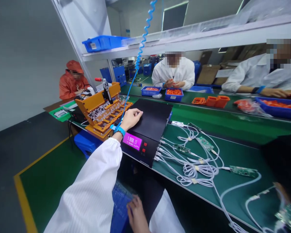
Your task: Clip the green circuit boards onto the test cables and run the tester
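Observation:
My left hand (133, 118) rests on the top of a black box (150, 113), its fingers curled in and nothing visible in them. Round that wrist sits a blue wrist strap (118, 129), with a coiled blue cord rising from it. The box front has a lit magenta screen (133, 141) and red buttons. Below the table edge, my right hand (137, 212) is at the rim of a blue bin (120, 205), fingers bent over it and partly blurred. White cables (196, 168) run from the box's side to several green circuit boards (243, 171).
An orange test fixture (104, 110) with a toggle clamp stands left of the box. Co-workers sit across the table near bins of orange parts (174, 93). A dark-haired head (283, 161) is close at right. A shelf (184, 40) crosses above; a blue stool (87, 142) stands below.

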A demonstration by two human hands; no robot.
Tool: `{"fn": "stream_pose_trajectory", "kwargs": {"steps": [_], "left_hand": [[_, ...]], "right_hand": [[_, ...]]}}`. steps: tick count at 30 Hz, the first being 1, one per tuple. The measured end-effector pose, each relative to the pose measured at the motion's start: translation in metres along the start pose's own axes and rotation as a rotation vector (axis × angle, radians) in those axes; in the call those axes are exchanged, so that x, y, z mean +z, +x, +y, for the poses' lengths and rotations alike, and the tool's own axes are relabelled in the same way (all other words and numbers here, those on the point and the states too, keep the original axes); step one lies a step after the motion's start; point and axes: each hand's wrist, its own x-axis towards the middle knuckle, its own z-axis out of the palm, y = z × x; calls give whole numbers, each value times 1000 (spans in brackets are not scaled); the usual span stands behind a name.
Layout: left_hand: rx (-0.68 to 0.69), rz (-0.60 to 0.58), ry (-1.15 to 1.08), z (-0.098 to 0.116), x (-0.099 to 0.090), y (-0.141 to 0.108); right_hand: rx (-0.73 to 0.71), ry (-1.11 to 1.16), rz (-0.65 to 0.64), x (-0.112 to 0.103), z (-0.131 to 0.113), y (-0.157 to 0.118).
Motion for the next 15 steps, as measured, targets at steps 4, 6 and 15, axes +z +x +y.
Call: {"fn": "stream_pose_trajectory", "kwargs": {"steps": [4,6,15], "left_hand": [[-41,-7,-84,-3,-1,3],[-63,-7,-115,-5,-1,4],[-90,16,-165,-7,-1,3]], "right_hand": [[-49,47,-30,-5,25,9],[-5,24,-7,-3,37,12],[54,-174,-275,-8,53,14]]}}
